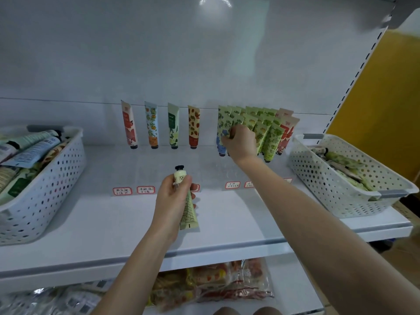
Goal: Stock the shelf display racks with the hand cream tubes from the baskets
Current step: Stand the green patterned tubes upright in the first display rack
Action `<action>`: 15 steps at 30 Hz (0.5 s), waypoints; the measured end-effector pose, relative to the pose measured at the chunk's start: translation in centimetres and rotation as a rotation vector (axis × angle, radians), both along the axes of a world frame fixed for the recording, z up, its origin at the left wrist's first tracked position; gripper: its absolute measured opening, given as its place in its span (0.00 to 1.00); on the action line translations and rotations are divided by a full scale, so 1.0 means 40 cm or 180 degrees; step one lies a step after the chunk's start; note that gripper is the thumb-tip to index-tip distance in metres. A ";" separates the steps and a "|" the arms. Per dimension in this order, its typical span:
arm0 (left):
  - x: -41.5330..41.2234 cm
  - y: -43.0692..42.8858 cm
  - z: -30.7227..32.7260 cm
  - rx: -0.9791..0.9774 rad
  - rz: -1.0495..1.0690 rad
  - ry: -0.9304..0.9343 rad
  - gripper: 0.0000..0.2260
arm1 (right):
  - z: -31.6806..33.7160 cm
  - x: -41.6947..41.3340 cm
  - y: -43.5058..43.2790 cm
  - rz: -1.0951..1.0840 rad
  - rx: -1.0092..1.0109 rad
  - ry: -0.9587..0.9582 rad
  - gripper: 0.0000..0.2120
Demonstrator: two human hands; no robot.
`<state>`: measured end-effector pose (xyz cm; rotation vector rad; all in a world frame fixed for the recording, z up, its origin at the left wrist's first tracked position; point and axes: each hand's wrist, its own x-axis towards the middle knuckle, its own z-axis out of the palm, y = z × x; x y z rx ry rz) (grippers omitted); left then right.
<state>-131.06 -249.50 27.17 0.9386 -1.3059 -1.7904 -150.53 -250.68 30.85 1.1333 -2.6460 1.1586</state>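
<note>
We held a pale green hand cream tube (pixel 187 201) in our left hand (pixel 172 201), fingers (pixel 188 181) wrapped shut around its upper part, black cap pointing away, above the white shelf (pixel 113 214). Our right hand (pixel 239 142) reached to the back of that shelf, fingers curled closed on a green tube among the packed tubes (pixel 268 130). Four single tubes (pixel 159 125) stood left of those. One white basket (pixel 41 178) sat at the shelf's left end, another basket (pixel 336 185) at its right, both holding tubes.

A flat white metal shelf (pixel 227 214) is shown. Two white perforated plastic baskets (pixel 41 183) (pixel 336 185) are set at its ends. Clear acrylic display racks (pixel 159 171) are placed between them.
</note>
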 end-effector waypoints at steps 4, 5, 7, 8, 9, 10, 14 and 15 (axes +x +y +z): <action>-0.001 -0.002 -0.006 -0.0017 -0.0021 -0.0005 0.12 | 0.027 -0.001 0.006 0.0076 -0.0172 0.0163 0.19; -0.002 -0.002 -0.008 -0.0019 -0.0023 -0.0017 0.11 | 0.031 -0.003 0.007 0.0089 -0.0190 0.0194 0.19; -0.005 -0.002 -0.009 -0.0024 -0.0036 -0.0035 0.11 | 0.033 -0.005 0.007 0.0078 -0.0189 0.0191 0.19; -0.007 -0.003 -0.010 -0.0029 -0.0041 -0.0038 0.11 | 0.033 -0.006 0.006 0.0066 -0.0176 0.0182 0.19; -0.008 -0.003 -0.010 -0.0037 -0.0041 -0.0039 0.10 | 0.032 -0.006 0.004 0.0056 -0.0167 0.0181 0.19; -0.010 -0.004 -0.010 -0.0046 -0.0039 -0.0038 0.10 | 0.031 -0.007 0.003 0.0047 -0.0163 0.0185 0.19; -0.017 -0.002 -0.010 -0.0020 -0.0042 0.0015 0.08 | 0.027 -0.011 0.004 0.0027 -0.0077 0.0250 0.18; -0.019 -0.001 -0.011 -0.0016 -0.0056 0.0026 0.08 | 0.029 -0.011 0.004 0.0037 -0.0028 0.0267 0.18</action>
